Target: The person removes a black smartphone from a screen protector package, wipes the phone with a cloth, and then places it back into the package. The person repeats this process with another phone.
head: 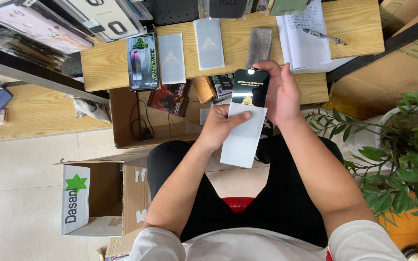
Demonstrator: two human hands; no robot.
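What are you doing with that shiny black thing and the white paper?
A seated person holds a glossy black screen protector in the right hand. The left hand grips a white sleeve, and the black piece pokes partway out of its top. In front, a wooden shelf carries two more white sleeves, a boxed protector, a grey cloth and a notebook with a pen.

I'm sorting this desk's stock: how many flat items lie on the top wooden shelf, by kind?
Pale sleeves: 2
Black retail box: 1
Grey cloth: 1
Open notebook: 1
Pen: 1
Total: 6
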